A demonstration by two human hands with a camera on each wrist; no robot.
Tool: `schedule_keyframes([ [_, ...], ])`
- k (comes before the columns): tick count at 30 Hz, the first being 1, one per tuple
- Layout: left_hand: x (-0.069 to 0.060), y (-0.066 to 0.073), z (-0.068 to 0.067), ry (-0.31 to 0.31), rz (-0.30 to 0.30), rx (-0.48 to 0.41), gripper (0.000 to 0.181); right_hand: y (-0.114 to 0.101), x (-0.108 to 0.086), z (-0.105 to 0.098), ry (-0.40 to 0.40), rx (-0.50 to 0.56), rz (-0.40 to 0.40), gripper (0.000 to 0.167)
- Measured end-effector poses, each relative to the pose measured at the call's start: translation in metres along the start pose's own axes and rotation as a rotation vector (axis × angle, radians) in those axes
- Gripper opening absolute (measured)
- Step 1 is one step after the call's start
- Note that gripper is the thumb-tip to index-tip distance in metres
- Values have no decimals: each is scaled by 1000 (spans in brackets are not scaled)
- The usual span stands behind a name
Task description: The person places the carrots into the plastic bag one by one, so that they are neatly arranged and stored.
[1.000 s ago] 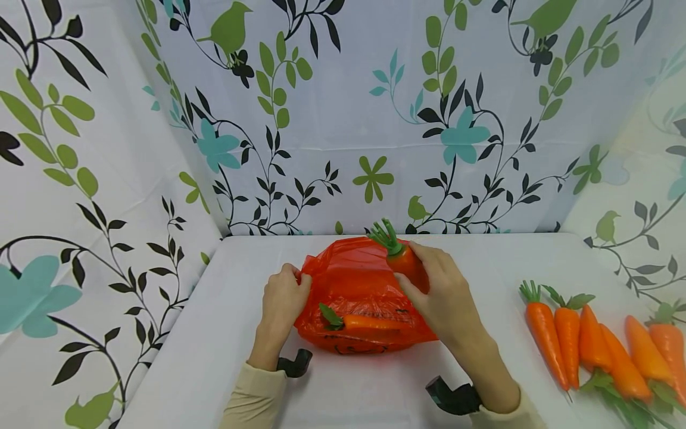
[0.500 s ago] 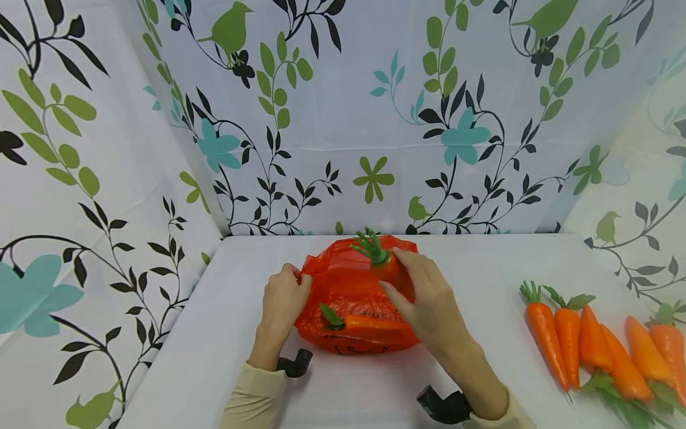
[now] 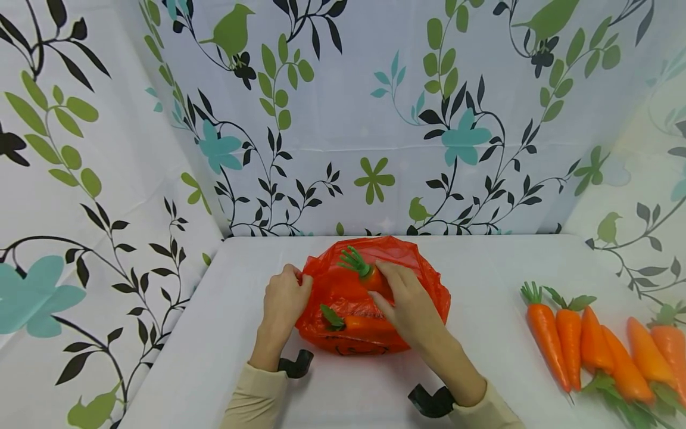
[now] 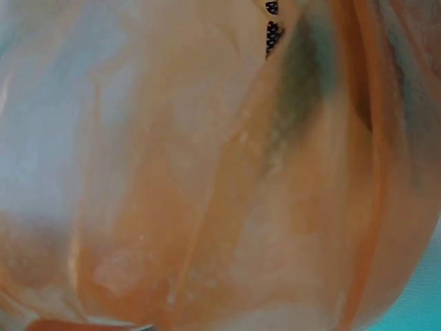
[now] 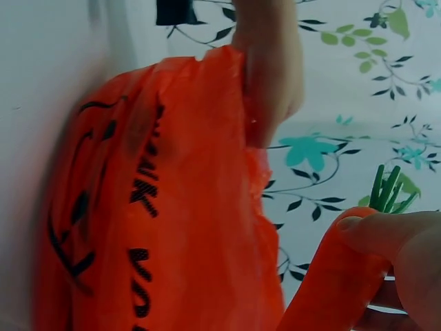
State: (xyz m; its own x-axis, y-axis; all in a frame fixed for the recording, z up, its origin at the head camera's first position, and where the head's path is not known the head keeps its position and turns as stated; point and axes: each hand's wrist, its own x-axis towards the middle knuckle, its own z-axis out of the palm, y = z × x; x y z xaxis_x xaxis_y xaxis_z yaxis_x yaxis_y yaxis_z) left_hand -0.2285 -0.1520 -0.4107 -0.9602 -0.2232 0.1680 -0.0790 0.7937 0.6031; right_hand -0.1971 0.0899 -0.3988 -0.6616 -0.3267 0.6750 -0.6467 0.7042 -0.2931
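Note:
A red plastic bag (image 3: 429, 280) with dark printing lies spread on the white table. At its left edge my left hand (image 3: 285, 298) pinches the plastic. Over the bag's opening my right hand (image 3: 409, 304) grips an orange carrot (image 5: 337, 276) near its top, its cut green stems (image 3: 354, 261) pointing up and left. The lower part of this carrot is hidden behind the hand in the head view. Another carrot (image 3: 370, 325) with a green leaf lies in the front of the bag. Blurred, translucent bag plastic (image 4: 193, 179) fills the left wrist view.
Several carrots (image 3: 568, 345) lie in a row at the right of the white table (image 3: 498, 280), some with their leaves toward the front. A curtain (image 3: 321, 119) with a leaf and bird print hangs behind and at both sides.
My right hand has moved left and a little down with the carrot, from the bag's right side to over its middle. My left hand keeps its place on the bag's edge.

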Motion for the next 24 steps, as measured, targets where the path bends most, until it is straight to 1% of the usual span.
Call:
schedule_keyframes([
  [4,0,0,0,-1,0,-4,22,3,-2,7,-66,-26,47,57],
  [14,1,-1,0,-6,-2,4,22,10,-6,18,-128,-57,63,58],
  [24,0,0,-1,-1,0,-11,21,13,-8,25,-233,-68,125,60],
])
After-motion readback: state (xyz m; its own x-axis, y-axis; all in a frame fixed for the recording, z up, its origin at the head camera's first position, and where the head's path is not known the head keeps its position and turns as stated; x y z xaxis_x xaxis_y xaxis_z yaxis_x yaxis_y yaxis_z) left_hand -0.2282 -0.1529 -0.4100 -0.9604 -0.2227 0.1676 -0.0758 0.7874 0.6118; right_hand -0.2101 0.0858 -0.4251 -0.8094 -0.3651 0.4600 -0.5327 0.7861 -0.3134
